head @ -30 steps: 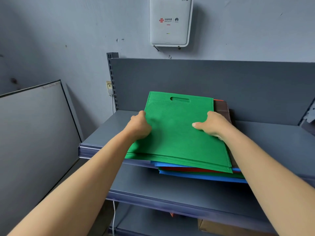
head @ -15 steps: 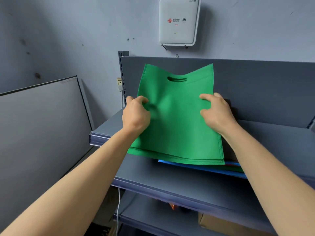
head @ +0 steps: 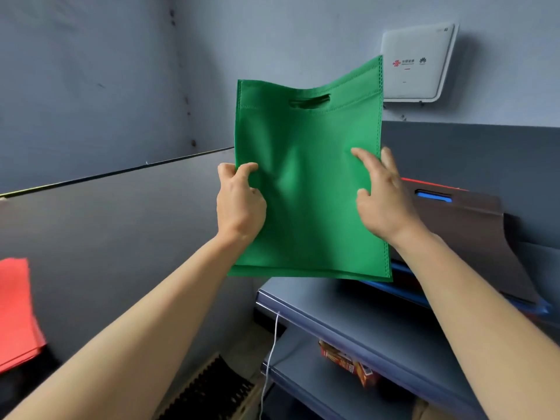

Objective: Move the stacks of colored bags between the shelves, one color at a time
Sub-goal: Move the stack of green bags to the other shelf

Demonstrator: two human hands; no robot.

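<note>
Green bags off the shelf, held upright centre frame. Left hand grips the left edge, right hand pinches the right. Red stack lower left looks done. Brown bag and blue bags at right remain. Thin non-woven fabric, flat rectangles, die-cut handle slot, embossed seams.

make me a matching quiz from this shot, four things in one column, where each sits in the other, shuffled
Column one
1. green fabric bag stack
2. brown fabric bag
3. red fabric bag stack
4. white plastic wall box

Column two
A. mounted on the wall, upper right
B. top of the pile on the grey metal shelf
C. far left, low in view
D. held upright between left hand and right hand

Pairs: 1-D, 2-B, 3-C, 4-A
</note>
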